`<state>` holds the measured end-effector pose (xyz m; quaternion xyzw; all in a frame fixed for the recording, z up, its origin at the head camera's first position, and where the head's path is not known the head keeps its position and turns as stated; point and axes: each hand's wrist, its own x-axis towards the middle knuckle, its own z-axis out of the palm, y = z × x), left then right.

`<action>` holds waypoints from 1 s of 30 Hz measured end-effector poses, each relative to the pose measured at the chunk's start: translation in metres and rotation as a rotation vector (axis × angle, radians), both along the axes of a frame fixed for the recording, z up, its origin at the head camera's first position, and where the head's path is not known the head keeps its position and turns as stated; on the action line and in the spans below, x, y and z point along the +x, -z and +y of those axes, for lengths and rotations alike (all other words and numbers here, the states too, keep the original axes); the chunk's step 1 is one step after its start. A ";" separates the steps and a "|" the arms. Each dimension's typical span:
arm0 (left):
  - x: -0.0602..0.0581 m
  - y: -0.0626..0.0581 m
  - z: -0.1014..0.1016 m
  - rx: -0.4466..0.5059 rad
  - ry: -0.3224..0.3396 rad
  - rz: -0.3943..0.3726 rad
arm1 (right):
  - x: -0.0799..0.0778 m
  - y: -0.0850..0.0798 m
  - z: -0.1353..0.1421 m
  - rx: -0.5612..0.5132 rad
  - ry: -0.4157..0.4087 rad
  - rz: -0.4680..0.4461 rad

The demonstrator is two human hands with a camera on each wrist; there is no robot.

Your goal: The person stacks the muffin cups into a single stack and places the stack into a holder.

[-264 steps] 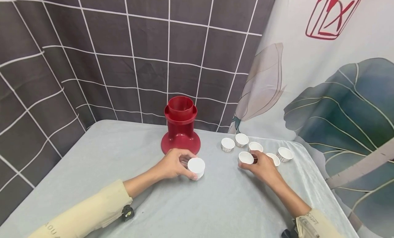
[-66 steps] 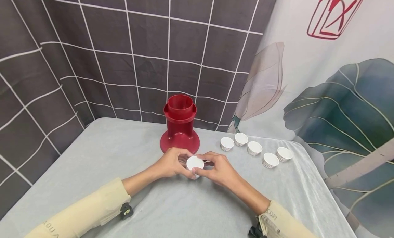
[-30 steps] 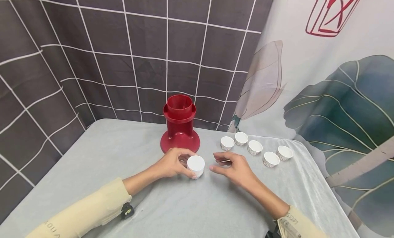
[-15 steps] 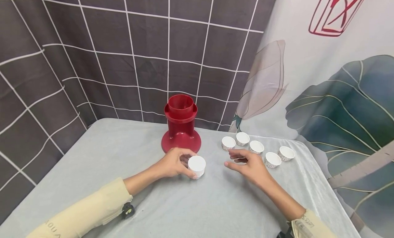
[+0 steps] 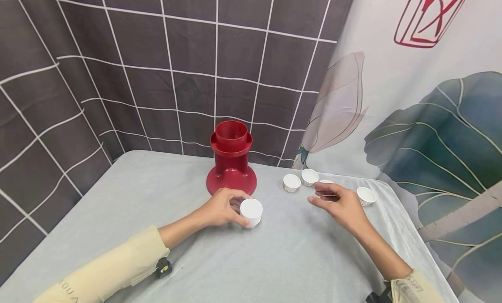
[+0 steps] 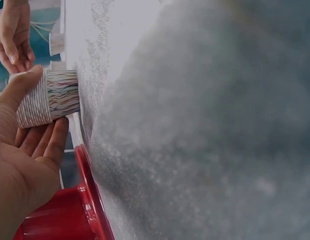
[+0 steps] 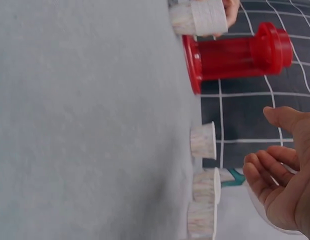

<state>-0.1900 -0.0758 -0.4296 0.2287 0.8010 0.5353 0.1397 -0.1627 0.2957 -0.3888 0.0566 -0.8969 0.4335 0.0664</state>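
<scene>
A stack of white paper baking cups point(image 5: 251, 210) stands on the table mid-front, held between the thumb and fingers of my left hand point(image 5: 220, 208). In the left wrist view the nested rims of the cup stack point(image 6: 47, 98) show, with streaky coloured print on the lowest cup's side. My right hand point(image 5: 342, 205) hovers at the loose cups on the right, fingers loosely bent and nothing held. Near it stand a loose baking cup point(image 5: 291, 183), another cup point(image 5: 310, 177) and a third cup point(image 5: 366, 196). The hand covers most of the cups beneath it.
A red cup dispenser point(image 5: 231, 159) with a wide round base stands behind the stack, close to my left hand. Grey cloth covers the table point(image 5: 219, 263). Dark grid-patterned fabric point(image 5: 188, 89) hangs at the back, and a printed curtain point(image 5: 392, 89) at the right.
My right hand set a cup from the right onto the stack, then let go and moved back right, empty, over the loose cups. My left hand stays at the stack throughout.
</scene>
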 end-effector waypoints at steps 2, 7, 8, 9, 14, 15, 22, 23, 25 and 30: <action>0.000 0.000 0.000 0.002 0.004 0.003 | 0.000 -0.002 0.005 0.014 0.024 -0.013; 0.000 0.000 0.000 0.001 0.009 0.005 | 0.000 -0.004 0.018 0.060 0.077 -0.033; 0.000 0.000 0.000 0.001 0.009 0.004 | 0.000 -0.004 0.020 0.068 0.086 -0.031; 0.000 0.000 0.000 0.003 0.008 0.001 | -0.001 -0.003 0.023 0.079 0.095 -0.025; 0.000 0.000 -0.001 0.009 0.008 -0.005 | -0.001 -0.003 0.038 0.116 0.147 0.010; 0.000 0.000 -0.001 0.010 0.008 -0.004 | -0.001 -0.004 0.040 0.126 0.155 0.016; -0.001 0.001 0.000 -0.005 0.000 0.005 | 0.001 -0.006 0.060 0.213 0.218 0.010; -0.001 0.001 0.000 -0.006 0.000 0.004 | 0.001 -0.006 0.063 0.225 0.227 0.009; -0.001 0.000 0.000 -0.004 0.000 -0.001 | 0.000 -0.007 0.067 0.253 0.241 0.011; 0.000 -0.001 -0.001 0.003 -0.001 -0.015 | -0.001 -0.005 0.074 0.307 0.256 0.012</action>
